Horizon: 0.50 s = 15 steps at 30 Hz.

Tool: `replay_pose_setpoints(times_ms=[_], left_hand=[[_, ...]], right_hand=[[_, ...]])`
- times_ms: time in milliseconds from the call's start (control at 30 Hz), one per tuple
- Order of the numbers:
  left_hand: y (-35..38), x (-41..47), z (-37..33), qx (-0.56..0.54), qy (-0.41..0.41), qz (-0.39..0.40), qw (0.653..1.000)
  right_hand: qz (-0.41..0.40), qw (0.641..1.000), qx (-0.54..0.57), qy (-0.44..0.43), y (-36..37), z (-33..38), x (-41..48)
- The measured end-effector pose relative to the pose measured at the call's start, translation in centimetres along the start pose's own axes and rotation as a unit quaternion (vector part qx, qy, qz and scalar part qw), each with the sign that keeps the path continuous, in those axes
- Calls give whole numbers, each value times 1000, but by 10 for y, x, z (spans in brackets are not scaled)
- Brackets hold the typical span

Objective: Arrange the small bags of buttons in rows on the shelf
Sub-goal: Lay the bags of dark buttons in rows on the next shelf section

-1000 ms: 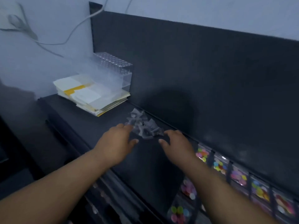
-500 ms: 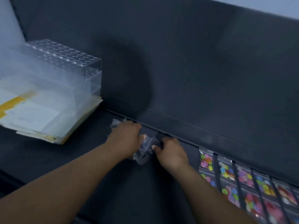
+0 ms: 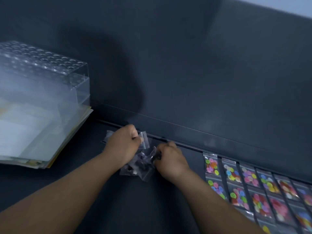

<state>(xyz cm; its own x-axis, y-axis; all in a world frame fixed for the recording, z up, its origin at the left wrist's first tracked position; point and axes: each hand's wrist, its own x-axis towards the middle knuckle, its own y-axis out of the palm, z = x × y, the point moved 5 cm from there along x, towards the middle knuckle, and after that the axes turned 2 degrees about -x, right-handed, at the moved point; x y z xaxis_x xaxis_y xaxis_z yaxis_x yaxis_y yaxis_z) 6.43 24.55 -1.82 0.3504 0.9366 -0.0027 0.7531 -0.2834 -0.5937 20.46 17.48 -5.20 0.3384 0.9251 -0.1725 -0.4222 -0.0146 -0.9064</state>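
Observation:
A loose heap of small clear bags of dark buttons [image 3: 140,166] lies on the dark shelf [image 3: 152,208], close to its back wall. My left hand [image 3: 122,146] pinches one clear bag at the heap's top. My right hand [image 3: 170,160] grips bags at the heap's right side. To the right, several small bags of coloured buttons [image 3: 248,186] lie flat in neat rows, apart from my hands.
A clear plastic rack with round holes [image 3: 45,78] stands on a stack of papers and sleeves [image 3: 33,141] at the left. The dark back panel [image 3: 185,73] rises right behind the heap.
The view has come closer and swung right. Both hands have closed on the heap of clear bags, and the left hand has lifted one bag at the top.

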Motion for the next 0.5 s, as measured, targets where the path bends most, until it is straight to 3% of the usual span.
replay_pose_setpoints(times_ms=[133, 267, 500], left_hand=[[-4, -1, 9, -154, -101, -7, 983], [7, -7, 10, -310, -172, 33, 934], [35, -23, -21, -395, -182, 109, 894]], right_hand=[[-37, 985, 163, 37, -3, -8, -2], [-6, 889, 453, 61, -11, -10, -16], [12, 821, 565, 83, -30, -23, -47]])
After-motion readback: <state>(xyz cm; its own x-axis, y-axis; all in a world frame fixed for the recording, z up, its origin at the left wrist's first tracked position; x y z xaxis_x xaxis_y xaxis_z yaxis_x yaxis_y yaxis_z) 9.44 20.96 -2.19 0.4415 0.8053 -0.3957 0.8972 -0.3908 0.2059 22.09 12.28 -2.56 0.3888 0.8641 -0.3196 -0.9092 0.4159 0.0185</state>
